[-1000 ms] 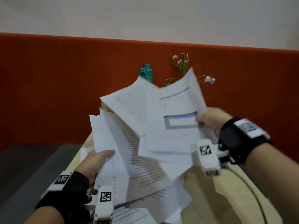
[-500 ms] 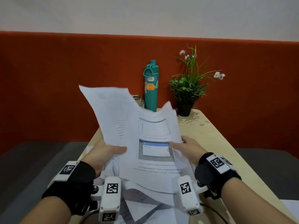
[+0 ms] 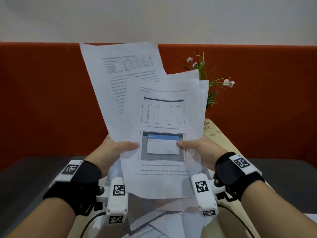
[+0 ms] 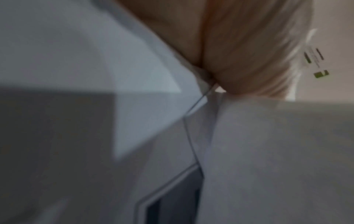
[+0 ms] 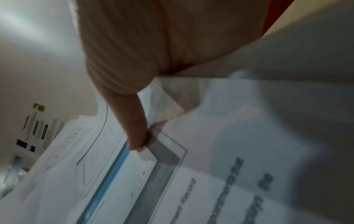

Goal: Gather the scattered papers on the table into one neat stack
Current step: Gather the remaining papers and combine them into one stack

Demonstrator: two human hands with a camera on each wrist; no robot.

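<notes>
I hold a loose bundle of printed papers (image 3: 163,117) upright in the air above the table, their edges uneven. A front sheet with two screenshot figures overlaps a tilted sheet with a table of numbers (image 3: 120,69) behind it. My left hand (image 3: 118,150) grips the bundle's left edge, thumb across the front. At the right edge my right hand (image 3: 193,148) pinches it, thumb (image 5: 134,125) pressed on the front sheet (image 5: 191,174). More papers (image 3: 154,224) lie on the table below the bundle. In the left wrist view only blurred paper (image 4: 134,75) and palm show.
A wooden table (image 3: 224,145) runs forward to an orange wall panel (image 3: 42,100). A potted plant with small flowers (image 3: 211,83) stands at the table's far end, partly hidden by the papers. Grey floor (image 3: 25,177) lies to the left.
Both hands lifted the bundle from low over the table to upright in front of me. The sheets have drawn closer together. The teal bottle is now hidden behind them.
</notes>
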